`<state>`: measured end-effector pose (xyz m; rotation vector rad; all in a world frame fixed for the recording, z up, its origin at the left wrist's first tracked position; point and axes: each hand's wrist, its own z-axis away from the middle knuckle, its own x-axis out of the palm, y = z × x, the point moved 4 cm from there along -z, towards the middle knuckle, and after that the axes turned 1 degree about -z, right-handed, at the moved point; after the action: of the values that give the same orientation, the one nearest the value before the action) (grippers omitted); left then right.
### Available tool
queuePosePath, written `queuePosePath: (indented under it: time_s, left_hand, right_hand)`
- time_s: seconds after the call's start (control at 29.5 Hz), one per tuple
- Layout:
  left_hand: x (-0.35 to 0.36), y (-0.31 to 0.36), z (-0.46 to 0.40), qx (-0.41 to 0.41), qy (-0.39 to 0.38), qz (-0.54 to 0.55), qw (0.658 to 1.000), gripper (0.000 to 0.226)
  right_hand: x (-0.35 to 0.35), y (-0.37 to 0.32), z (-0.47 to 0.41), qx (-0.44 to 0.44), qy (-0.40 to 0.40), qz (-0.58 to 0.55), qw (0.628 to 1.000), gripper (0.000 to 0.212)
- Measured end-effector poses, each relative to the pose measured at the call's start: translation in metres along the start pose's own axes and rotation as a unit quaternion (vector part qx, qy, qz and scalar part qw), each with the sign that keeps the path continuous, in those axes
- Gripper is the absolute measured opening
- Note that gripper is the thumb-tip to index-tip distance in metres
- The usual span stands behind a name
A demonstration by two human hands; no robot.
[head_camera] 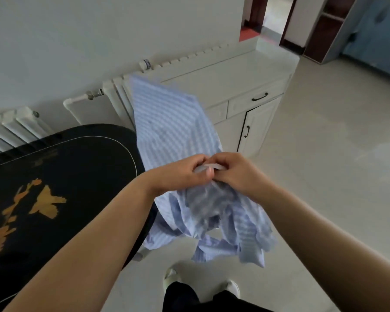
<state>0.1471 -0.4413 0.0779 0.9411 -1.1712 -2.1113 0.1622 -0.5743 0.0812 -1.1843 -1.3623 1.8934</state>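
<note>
Home interior, living area. White ribbed radiators (16, 129) along plain pale wall. White cabinet (234, 86) with drawer, door and dark handles (259, 97), pale smooth top. Black lacquered bench (65, 167) with gold flower painting. Pale tiled floor (336, 143). Doorway (273, 21) at far end opens to another room, red mat (248, 33) at threshold. Dark wood shelf unit (327, 28) beside doorway. Blue striped shirt (167, 122), everyday clothing, fits household setting.
</note>
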Motion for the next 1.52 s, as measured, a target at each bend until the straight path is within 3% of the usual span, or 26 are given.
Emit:
queuePosePath:
  time_s: [0.07,0.17,0.34,0.47,0.58,0.78,0.85,0.98,1.08,1.22,1.29,1.39,1.46,1.52]
  left_hand:
    - [0.0,0.001,0.0,-0.009,0.021,-0.087,0.996,0.039]
    - [-0.001,0.008,-0.005,0.025,0.101,-0.13,0.986,0.015]
    - [-0.014,0.018,-0.011,0.03,0.146,-0.162,0.976,0.011]
    - [-0.027,0.033,-0.009,0.042,0.126,-0.164,0.978,0.017]
    - [-0.032,0.047,-0.01,0.064,0.093,-0.166,0.98,0.018]
    - [-0.045,0.06,-0.013,0.09,0.052,-0.101,0.989,0.022]
    - [-0.048,0.059,-0.013,0.087,0.039,-0.079,0.992,0.023]
    - [-0.05,0.055,-0.012,0.073,-0.003,-0.042,0.996,0.016]
    - [-0.055,0.054,-0.009,0.064,-0.014,-0.029,0.997,0.014]
    - [-0.058,0.055,-0.009,0.079,-0.003,-0.012,0.997,0.013]
    - [-0.055,0.057,-0.007,0.082,-0.024,-0.011,0.996,0.014]
    - [-0.056,0.059,-0.001,0.073,-0.089,-0.036,0.993,0.015]
    - [-0.065,0.056,0.004,0.057,-0.112,-0.032,0.992,0.012]
    - [-0.077,0.05,0.009,0.041,-0.122,-0.012,0.992,0.003]
  right_hand:
    - [-0.005,0.007,0.003,0.001,0.073,-0.011,0.997,0.006]
    - [-0.007,0.024,0.006,0.015,0.143,0.013,0.99,0.007]
    - [-0.012,0.063,0.017,0.075,0.188,0.058,0.978,0.03]
    - [0.0,0.107,0.04,0.098,0.158,0.112,0.976,0.029]
    - [0.015,0.146,0.057,0.162,0.141,0.136,0.967,0.036]
    - [0.034,0.219,0.081,0.301,0.152,0.039,0.941,0.014]
    - [0.029,0.231,0.084,0.321,0.191,0.017,0.927,0.014]
    - [0.008,0.229,0.083,0.297,0.355,-0.101,0.881,0.009]
    - [0.002,0.232,0.075,0.286,0.298,0.067,0.908,0.045]
    - [0.022,0.234,0.063,0.241,0.189,0.236,0.922,0.026]
    - [0.028,0.23,0.056,0.214,0.197,0.267,0.919,0.031]
    - [0.019,0.223,0.042,0.258,0.199,0.257,0.91,0.057]
    - [0.005,0.215,0.032,0.257,0.2,0.271,0.906,0.061]
    - [-0.008,0.202,0.025,0.202,0.205,0.29,0.913,0.058]
